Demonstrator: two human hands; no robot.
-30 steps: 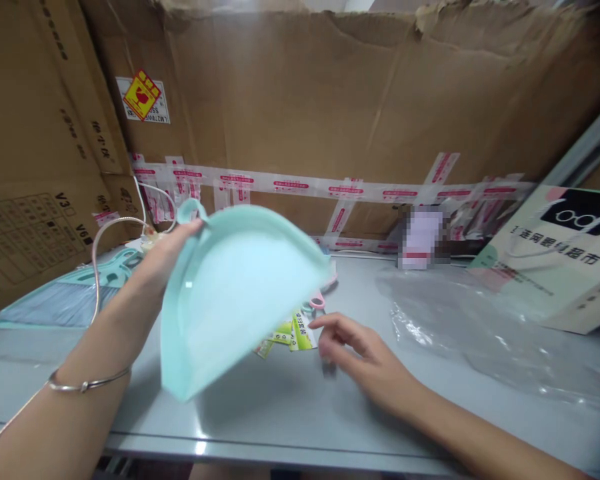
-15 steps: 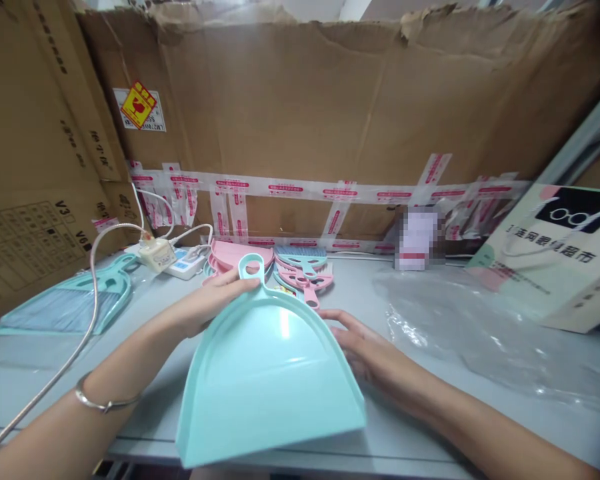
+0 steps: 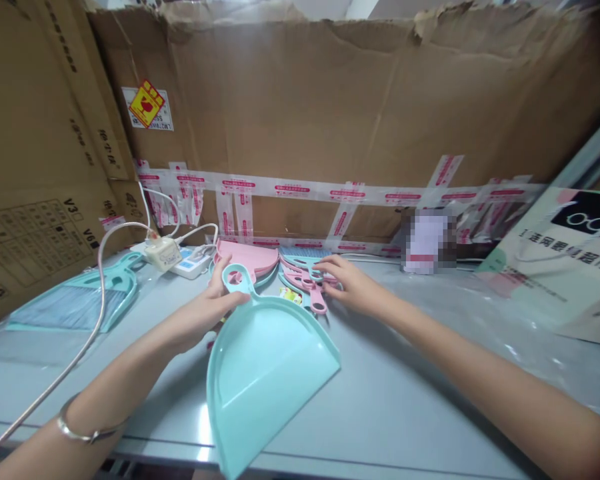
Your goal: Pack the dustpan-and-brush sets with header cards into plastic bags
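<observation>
My left hand (image 3: 203, 310) grips a turquoise dustpan (image 3: 275, 360) near its looped handle, thumb on top. The pan hangs tilted above the table, its straight lip towards the lower right. My right hand (image 3: 353, 283) is at a pile of small brushes, fingers apart and curved over the right side. A turquoise brush (image 3: 303, 259) lies at the back of that pile, and a pink brush (image 3: 317, 300) points its handle towards me. Whether the fingertips press on the turquoise brush or only hover is hard to tell. Pink dustpans (image 3: 250, 257) are stacked beside the pile.
At the left lies a turquoise dustpan with a brush (image 3: 83, 300), crossed by a pale cable (image 3: 100, 267). A power strip with a plug (image 3: 190, 263) sits behind. Large cardboard boxes (image 3: 300, 120) wall the back and left. A paper bag (image 3: 565, 267) and clear plastic (image 3: 460, 313) are right.
My right hand has left the dustpan's side and reached forward to the brushes. The dustpan, in my left hand, has turned and tipped, its lip swinging towards the right.
</observation>
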